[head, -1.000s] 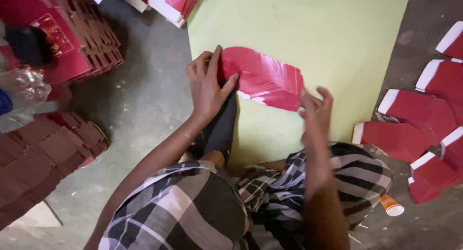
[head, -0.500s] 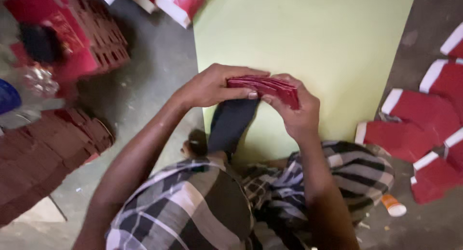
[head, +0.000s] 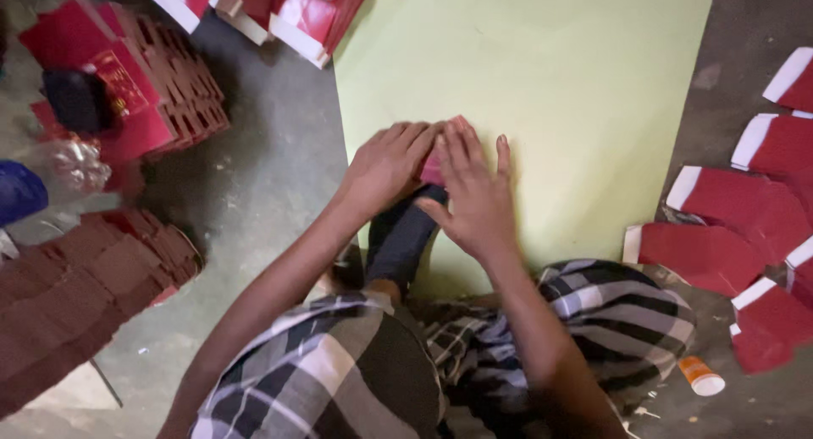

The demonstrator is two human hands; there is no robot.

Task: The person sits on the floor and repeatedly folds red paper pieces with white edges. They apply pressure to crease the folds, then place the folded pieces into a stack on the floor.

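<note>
Now pressed flat on green sheet (head: 593,92), no longer held up: red paper (head: 436,164).
L hand (head: 385,164) & R hand (head: 474,198) spread open, palms down on it.

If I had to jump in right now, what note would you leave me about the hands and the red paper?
Left hand: flat, palm down, pressing the folded red piece.
Right hand: flat, fingers spread, pressing the same piece; neither has a closed grip.
The piece lies on the pale green sheet, mostly hidden under the hands.
Done: it looks folded small.
Left: flat red cut-outs lie unfolded on the floor to the right; stacks of red pieces stand on the left.
</note>
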